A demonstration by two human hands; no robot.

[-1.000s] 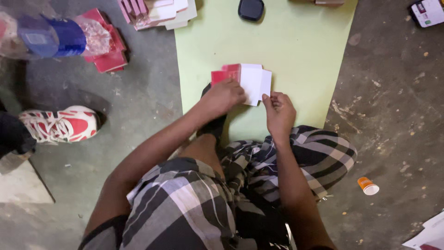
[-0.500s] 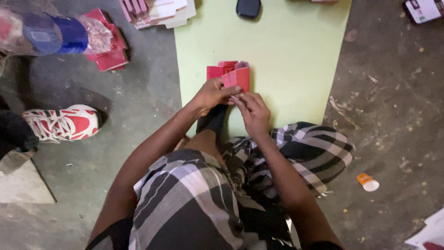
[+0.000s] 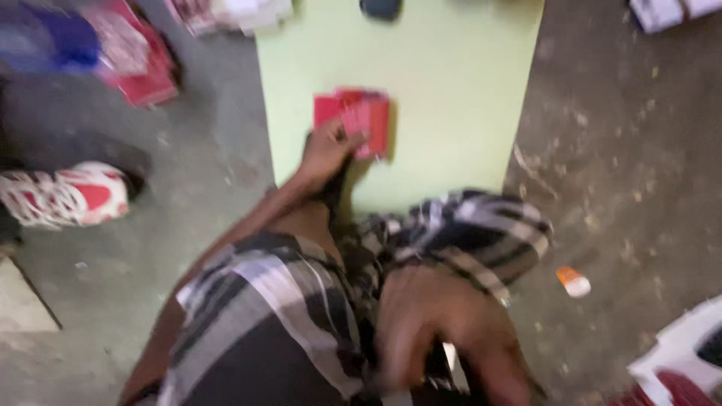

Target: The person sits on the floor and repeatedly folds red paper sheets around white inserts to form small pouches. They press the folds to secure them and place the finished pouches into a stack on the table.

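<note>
A red folded card piece lies on a pale green sheet spread on the floor. My left hand rests on the card's lower left edge, fingers pressing it down. Blurred by motion, my right hand is pulled back close to the camera over my checked-cloth lap, and nothing shows clearly in it. My legs in checked cloth cover the sheet's near edge.
A stack of red and white cards and a dark object lie at the sheet's far end. Red packets and a red-white shoe sit left. An orange-white cap lies right on the concrete.
The white side of the card got folded under, leaving red showing. My right hand left the card and swung back toward me; my left hand stays on it.
</note>
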